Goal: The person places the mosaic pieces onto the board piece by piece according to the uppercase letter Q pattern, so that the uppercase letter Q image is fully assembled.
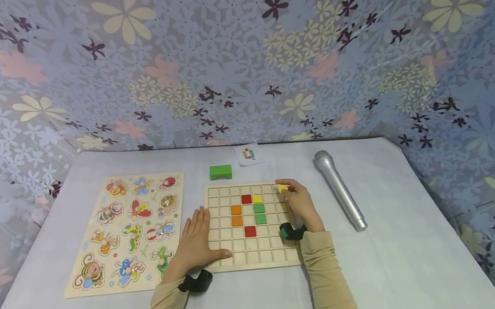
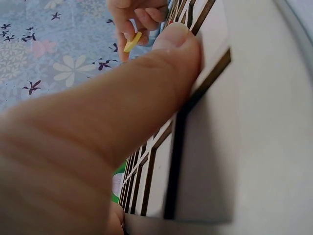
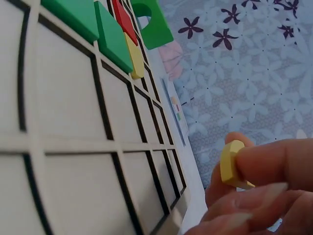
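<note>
A wooden grid board (image 1: 229,260) lies on the table, with red, orange and green square tiles and one yellow tile (image 1: 257,198) set in its cells. My left hand (image 1: 195,243) rests with straight fingers along the board's left edge, its thumb (image 2: 146,83) over the near left cells. Above the board's far right corner, my right hand (image 1: 299,201) pinches a small yellow tile (image 3: 229,164) between thumb and fingers. The green tiles (image 3: 112,41) sit left of that hand. Part of the held tile is hidden by the fingers.
An insect picture puzzle board (image 1: 129,213) lies at the left. Behind the grid board are a green arched block (image 1: 220,172) and a pattern card (image 1: 249,154). A silver microphone (image 1: 340,191) lies at the right. A floral cloth (image 1: 236,71) hangs behind the table.
</note>
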The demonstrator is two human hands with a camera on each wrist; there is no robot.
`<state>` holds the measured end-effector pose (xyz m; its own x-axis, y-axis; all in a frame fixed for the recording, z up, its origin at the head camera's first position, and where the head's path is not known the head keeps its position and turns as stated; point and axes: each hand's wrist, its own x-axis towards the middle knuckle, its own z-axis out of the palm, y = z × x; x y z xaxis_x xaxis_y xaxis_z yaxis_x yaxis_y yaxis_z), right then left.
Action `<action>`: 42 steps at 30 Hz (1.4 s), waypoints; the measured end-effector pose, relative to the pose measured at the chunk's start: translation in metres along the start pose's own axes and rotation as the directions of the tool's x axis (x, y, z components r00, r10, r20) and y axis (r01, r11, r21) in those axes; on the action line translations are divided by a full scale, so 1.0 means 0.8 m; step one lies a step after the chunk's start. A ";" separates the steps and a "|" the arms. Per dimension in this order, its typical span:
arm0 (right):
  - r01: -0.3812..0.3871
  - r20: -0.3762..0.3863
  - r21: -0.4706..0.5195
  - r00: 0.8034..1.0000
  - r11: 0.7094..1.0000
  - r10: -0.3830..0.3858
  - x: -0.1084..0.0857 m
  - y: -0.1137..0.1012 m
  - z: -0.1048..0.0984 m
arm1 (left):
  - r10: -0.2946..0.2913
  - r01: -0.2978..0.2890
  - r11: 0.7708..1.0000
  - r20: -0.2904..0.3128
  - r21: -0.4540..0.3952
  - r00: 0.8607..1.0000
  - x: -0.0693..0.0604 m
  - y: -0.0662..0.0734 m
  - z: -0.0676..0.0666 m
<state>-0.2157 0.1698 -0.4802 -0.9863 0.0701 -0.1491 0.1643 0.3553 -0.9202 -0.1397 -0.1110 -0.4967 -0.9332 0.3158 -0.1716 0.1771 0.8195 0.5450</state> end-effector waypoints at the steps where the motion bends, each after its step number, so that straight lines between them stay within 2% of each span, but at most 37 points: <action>1: 0.000 0.001 0.005 1.000 1.000 0.000 0.000 0.000 0.001 | 0.000 0.000 1.000 0.002 0.000 1.000 0.000 0.000 0.000; 8: 0.019 -0.031 0.008 0.999 1.000 -0.019 0.004 -0.003 0.005 | -0.001 0.001 1.000 -0.006 -0.005 1.000 0.001 -0.001 0.000; 12: 0.030 -0.026 0.026 0.999 0.999 -0.029 0.006 -0.007 0.016 | 0.004 -0.004 1.000 -0.011 0.002 1.000 0.002 -0.002 0.003; 22: 0.054 0.048 0.034 0.997 0.998 -0.055 0.006 -0.031 0.077 | 0.006 -0.006 1.000 -0.028 0.005 1.000 0.002 -0.003 0.004; 27: 0.109 0.087 -0.040 0.991 0.993 -0.106 0.008 -0.033 0.100 | 0.010 -0.010 1.000 -0.031 0.016 0.999 0.003 -0.003 0.003; 35: 0.141 0.104 -0.100 0.986 0.985 -0.131 0.008 -0.035 0.106 | 0.024 -0.024 1.000 -0.024 0.010 0.999 0.002 -0.001 0.001; 42: 0.143 0.145 -0.166 0.982 0.976 -0.119 0.005 -0.036 0.105 | 0.023 -0.022 1.000 -0.021 0.013 1.000 0.003 -0.005 0.003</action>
<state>-0.2251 0.0818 -0.4848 -0.9901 -0.1085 -0.0892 0.0213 0.5117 -0.8589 -0.1416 -0.1119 -0.5013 -0.9354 0.3239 -0.1417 0.2019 0.8184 0.5380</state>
